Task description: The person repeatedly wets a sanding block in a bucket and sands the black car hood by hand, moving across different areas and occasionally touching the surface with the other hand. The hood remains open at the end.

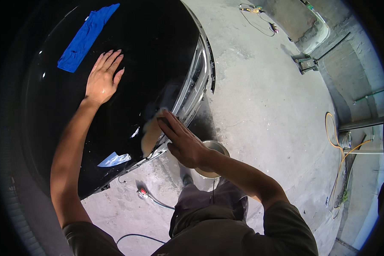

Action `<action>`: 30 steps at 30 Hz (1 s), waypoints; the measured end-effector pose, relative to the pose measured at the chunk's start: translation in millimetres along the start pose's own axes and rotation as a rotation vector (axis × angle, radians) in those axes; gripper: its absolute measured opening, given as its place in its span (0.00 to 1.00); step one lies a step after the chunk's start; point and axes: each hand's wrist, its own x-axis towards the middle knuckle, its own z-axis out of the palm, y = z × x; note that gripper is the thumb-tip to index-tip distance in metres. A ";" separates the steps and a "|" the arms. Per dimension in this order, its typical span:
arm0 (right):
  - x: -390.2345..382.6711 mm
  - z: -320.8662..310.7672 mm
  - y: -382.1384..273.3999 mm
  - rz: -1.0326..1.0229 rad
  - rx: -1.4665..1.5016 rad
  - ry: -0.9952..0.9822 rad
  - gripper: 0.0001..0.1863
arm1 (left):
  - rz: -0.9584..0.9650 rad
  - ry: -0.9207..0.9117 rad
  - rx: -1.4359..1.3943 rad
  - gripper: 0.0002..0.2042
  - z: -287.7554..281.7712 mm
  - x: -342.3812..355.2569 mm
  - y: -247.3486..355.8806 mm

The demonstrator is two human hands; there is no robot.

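A glossy black car hood (145,30) fills the upper left. My left hand (102,81) lies flat on it, fingers stretched and nothing in them, below a blue cloth (83,40). Near the hood's front corner my right hand (185,143) presses a dark piece of sandpaper (165,128) down with its fingers. Under and beside those fingertips is a tan patch (150,138) on the black paint, with a wet sheen. A torn, light-blue and white sheet (114,160) rests on the hood close to its near edge.
A round bucket (221,148) stands on the concrete floor, partly behind my right forearm. A red-and-silver tool (142,193) with a dark hose lies near my feet. Cables and a yellow tool (251,10) lie far off; an orange hose (340,160) hangs at the right wall.
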 end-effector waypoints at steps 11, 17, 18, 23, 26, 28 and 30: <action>-77.4 -93.5 158.3 -0.270 0.113 -0.928 0.35 | -1.399 -0.204 -2.213 0.30 23.2 -168.2 386.8; -116.5 -65.6 214.3 -0.516 0.600 -1.081 0.38 | -1.711 0.041 -2.372 0.18 15.0 -193.5 509.6; -119.2 -58.4 216.7 -0.302 0.728 -1.128 0.37 | -1.695 0.264 -2.348 0.18 12.8 -198.8 523.9; -122.8 -7.5 205.6 0.369 0.831 -1.234 0.25 | -1.766 0.670 -2.383 0.19 27.0 -233.3 588.4; -129.8 33.4 210.4 0.529 0.878 -1.444 0.17 | -1.739 0.874 -2.559 0.22 65.3 -243.6 628.3; -145.2 67.1 228.9 0.902 0.919 -1.553 0.16 | -1.541 1.228 -2.781 0.20 108.8 -244.7 656.9; -151.6 117.5 257.3 0.514 0.582 -1.469 0.14 | -1.803 1.574 -2.661 0.17 162.5 -242.8 686.2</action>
